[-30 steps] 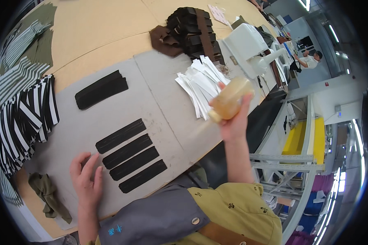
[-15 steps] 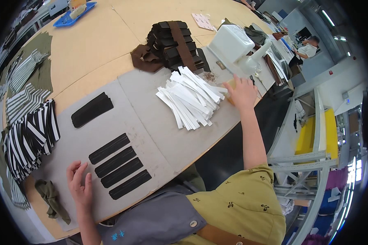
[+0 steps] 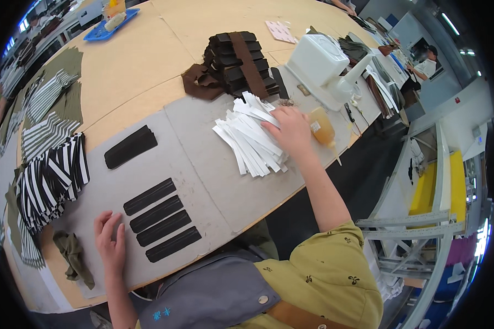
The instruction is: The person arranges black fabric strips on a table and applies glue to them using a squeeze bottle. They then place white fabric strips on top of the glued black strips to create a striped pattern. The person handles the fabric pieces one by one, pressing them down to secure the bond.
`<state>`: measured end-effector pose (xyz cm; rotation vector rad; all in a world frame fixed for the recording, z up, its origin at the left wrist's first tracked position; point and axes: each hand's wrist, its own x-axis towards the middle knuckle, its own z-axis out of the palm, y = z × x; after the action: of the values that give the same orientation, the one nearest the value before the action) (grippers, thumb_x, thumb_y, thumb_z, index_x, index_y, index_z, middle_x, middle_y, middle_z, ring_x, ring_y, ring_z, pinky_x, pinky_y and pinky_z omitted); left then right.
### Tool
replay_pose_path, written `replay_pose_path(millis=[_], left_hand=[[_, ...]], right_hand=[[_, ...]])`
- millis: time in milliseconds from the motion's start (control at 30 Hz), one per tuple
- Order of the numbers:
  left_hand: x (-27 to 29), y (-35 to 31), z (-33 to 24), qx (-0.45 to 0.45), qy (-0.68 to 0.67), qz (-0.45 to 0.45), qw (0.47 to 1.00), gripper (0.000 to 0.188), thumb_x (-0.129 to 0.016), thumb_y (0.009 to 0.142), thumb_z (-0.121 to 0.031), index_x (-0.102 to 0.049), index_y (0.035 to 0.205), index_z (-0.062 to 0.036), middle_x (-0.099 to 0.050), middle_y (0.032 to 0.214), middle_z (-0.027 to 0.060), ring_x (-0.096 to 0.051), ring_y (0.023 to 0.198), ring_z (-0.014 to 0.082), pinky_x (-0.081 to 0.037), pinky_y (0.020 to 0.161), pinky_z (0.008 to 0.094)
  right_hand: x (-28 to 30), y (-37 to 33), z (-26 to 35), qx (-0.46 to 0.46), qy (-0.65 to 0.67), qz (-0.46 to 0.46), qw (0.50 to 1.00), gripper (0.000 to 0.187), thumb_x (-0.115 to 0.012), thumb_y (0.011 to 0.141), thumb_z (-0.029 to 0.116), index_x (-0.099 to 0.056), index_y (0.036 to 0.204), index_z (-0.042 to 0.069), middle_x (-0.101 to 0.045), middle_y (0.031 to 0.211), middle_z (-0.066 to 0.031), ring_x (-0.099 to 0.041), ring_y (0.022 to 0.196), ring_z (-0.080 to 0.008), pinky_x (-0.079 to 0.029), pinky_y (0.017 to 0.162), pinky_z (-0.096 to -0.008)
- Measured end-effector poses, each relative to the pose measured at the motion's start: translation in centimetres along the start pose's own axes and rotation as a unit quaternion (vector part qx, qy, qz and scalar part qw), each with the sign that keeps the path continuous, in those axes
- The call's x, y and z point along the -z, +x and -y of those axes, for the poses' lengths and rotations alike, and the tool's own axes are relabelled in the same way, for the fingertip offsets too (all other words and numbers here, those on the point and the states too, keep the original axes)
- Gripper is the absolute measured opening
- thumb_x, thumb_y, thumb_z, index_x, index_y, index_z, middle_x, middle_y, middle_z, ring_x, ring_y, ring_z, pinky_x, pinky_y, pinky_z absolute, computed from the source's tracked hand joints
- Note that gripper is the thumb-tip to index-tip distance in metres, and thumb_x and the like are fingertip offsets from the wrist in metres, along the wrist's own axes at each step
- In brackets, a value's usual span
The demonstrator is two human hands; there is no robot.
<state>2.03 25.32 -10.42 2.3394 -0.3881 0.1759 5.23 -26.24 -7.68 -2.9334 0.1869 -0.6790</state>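
My right hand [image 3: 292, 129] reaches onto the upper right edge of a fanned pile of white strips [image 3: 247, 137]. Its fingers and thumb are apart and rest on the strip ends; I see no strip lifted. Just right of this hand lies a squeeze bottle [image 3: 321, 126] of amber liquid with a thin nozzle. At the left, my left hand [image 3: 111, 241] rests with fingers loosely spread and holds nothing. Beside it, several black strips [image 3: 159, 220] lie in a slanted row. Farther back is a small stack of black pieces [image 3: 130, 147].
Bundled dark pieces [image 3: 241, 63] tied with brown cloth stand behind the white strips. A white container [image 3: 318, 60] is at the back right, near a thin dark tool [image 3: 350, 112]. Black-and-white striped pieces [image 3: 55, 178] and a crumpled olive cloth [image 3: 71, 257] lie left.
My right hand has let go of the amber bottle, which now lies on the table, and has moved left onto the white strips. My left hand has barely moved.
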Motion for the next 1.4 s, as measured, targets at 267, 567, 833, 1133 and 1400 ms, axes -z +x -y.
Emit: replay_pose_path(millis=[267,567,833,1133,1400], left_hand=[[-0.1,-0.1,0.0,0.003,0.010,0.003,1.000,0.027,-0.065,0.091,0.001,-0.070,0.117,-0.0006,-0.059,0.127,0.0140,-0.058,0.115,0.0276,-0.045,0.101,0.0363],[-0.2,-0.3,0.4,-0.009,0.032,-0.027,0.999,0.032,-0.063,0.092,0.002,-0.068,0.123,-0.0028,-0.059,0.129,0.0142,-0.058,0.117,0.0292,-0.045,0.102,0.0375],[0.0,-1.6,-1.7,-0.113,0.062,-0.146,0.981,0.031,-0.067,0.088,0.005,-0.070,0.118,-0.0017,-0.063,0.118,0.0143,-0.061,0.111,0.0293,-0.048,0.097,0.0400],[-1.3,0.1,-11.8,0.022,-0.379,0.185,0.907,0.071,-0.067,0.093,-0.031,-0.042,0.153,-0.0016,-0.057,0.145,0.0134,-0.049,0.138,0.0280,-0.034,0.116,0.0415],[-2.2,-1.3,-13.1,0.265,-0.557,0.180,0.766,0.046,-0.042,0.109,-0.030,-0.049,0.144,-0.0014,-0.062,0.133,0.0123,-0.062,0.117,0.0185,-0.052,0.097,0.0347]], right_hand=[[0.8,-0.8,-0.1,0.016,0.068,-0.109,0.992,0.026,-0.075,0.089,0.024,-0.071,0.107,0.006,-0.073,0.098,-0.0090,-0.067,0.096,-0.0292,-0.043,0.090,-0.0425],[3.2,-0.9,1.5,-0.054,0.159,0.016,0.986,0.018,-0.064,0.096,0.019,-0.062,0.108,0.006,-0.070,0.094,-0.0168,-0.067,0.090,-0.0384,-0.050,0.073,-0.0416],[6.8,-1.9,6.3,-0.184,0.468,0.195,0.842,0.027,-0.061,0.104,0.029,-0.064,0.112,0.003,-0.060,0.076,-0.0020,-0.055,0.068,-0.0102,-0.043,0.059,-0.0283],[6.5,-7.3,16.8,-0.153,0.708,0.467,0.507,0.028,-0.061,0.104,0.035,-0.066,0.111,0.008,-0.057,0.083,0.0056,-0.049,0.065,-0.0021,-0.037,0.055,-0.0203],[4.7,-10.9,21.1,-0.166,0.738,0.574,0.313,0.049,-0.039,0.111,0.044,-0.061,0.122,0.002,-0.069,0.097,-0.0077,-0.067,0.084,-0.0152,-0.056,0.074,-0.0284]])
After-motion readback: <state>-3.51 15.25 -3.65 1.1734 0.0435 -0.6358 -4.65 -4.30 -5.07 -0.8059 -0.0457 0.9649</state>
